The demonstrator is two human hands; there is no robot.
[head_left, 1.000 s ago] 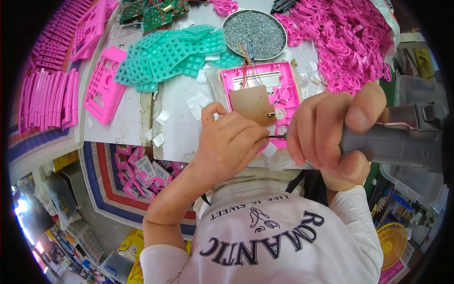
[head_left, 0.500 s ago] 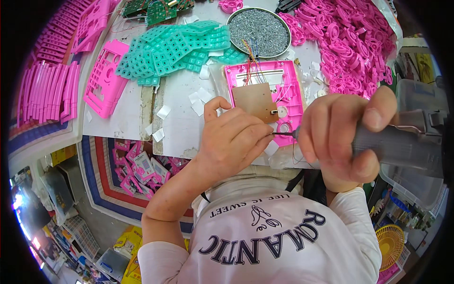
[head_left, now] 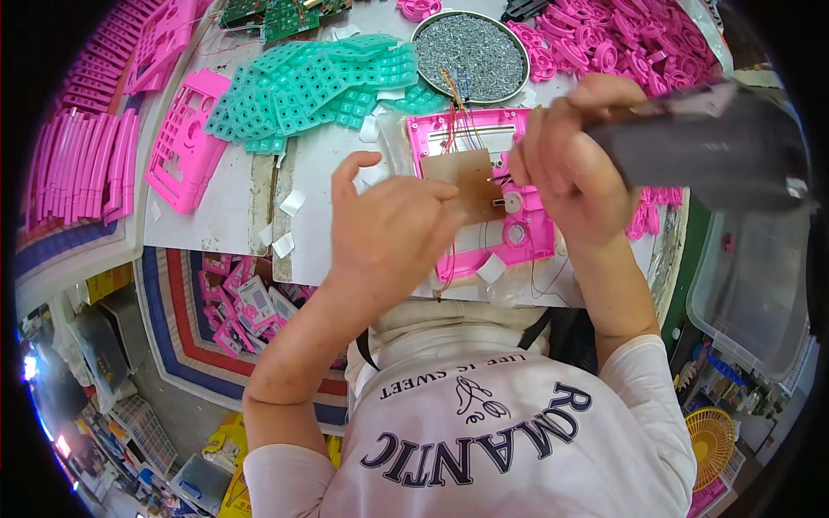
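A pink plastic housing (head_left: 540, 237) lies on the table in front of me, with a brown circuit board (head_left: 475, 186) and thin coloured wires in it. My right hand (head_left: 577, 168) grips a dark grey electric screwdriver (head_left: 704, 142), held tilted, its bit pointing left over the board's right edge. My left hand (head_left: 389, 229) is over the left side of the board and housing. Its fingers are bunched and slightly blurred, one finger raised apart; what they hold, if anything, is hidden.
A round tin of screws (head_left: 471, 59) stands behind the housing. Green rubber keypads (head_left: 319, 91) lie to its left, near a pink cover (head_left: 186, 142). Pink ring-shaped parts (head_left: 596, 39) are heaped at far right. White paper scraps (head_left: 294, 203) dot the table.
My right hand has lifted the screwdriver away from the housing's near side and swung it farther over the board. My left hand has moved left, its fingers leaving the screwdriver's bit.
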